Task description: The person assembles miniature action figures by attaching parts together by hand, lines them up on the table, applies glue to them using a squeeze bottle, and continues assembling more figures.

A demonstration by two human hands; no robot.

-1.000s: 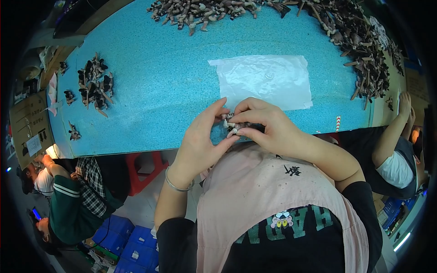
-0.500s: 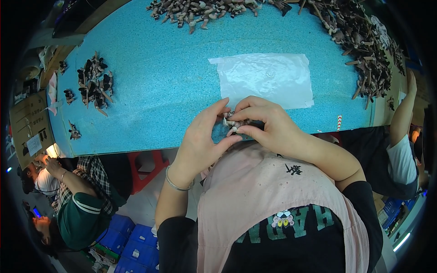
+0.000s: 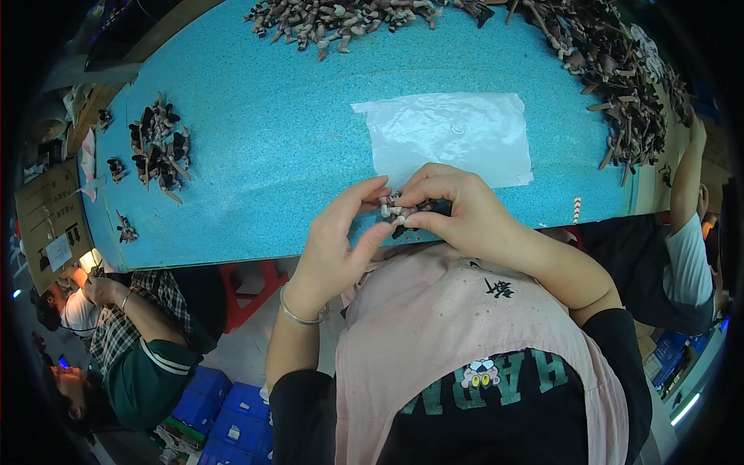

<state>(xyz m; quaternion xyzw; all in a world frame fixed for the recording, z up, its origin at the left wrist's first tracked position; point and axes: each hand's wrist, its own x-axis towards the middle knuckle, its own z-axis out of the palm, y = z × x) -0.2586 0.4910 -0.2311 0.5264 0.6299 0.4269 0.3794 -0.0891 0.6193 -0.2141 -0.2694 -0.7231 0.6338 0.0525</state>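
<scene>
Just above the table's near edge I have a small painted figurine (image 3: 399, 210), white, brown and dark, between my hands. My right hand (image 3: 463, 203) pinches it with thumb and fingertips from the right. From the left, my left hand (image 3: 335, 232) curves round it, its thumb and fingertips at the figurine's light-coloured end. The fingers cover much of the piece, so its full shape is hidden. Beyond my hands, a translucent white sheet (image 3: 449, 139) lies on the blue table (image 3: 263, 178).
Similar figurines form a heap (image 3: 341, 19) at the far edge, a bigger pile (image 3: 632, 116) at right and a small cluster (image 3: 159, 147) at left. Co-workers sit left (image 3: 155, 372) and right (image 3: 686, 263). A red stool (image 3: 252, 291) and blue crates (image 3: 232, 426) stand below.
My left thumb has drawn back a little to the left, and the figurine has turned slightly in my fingers. The right co-worker's hand has moved toward the pile.
</scene>
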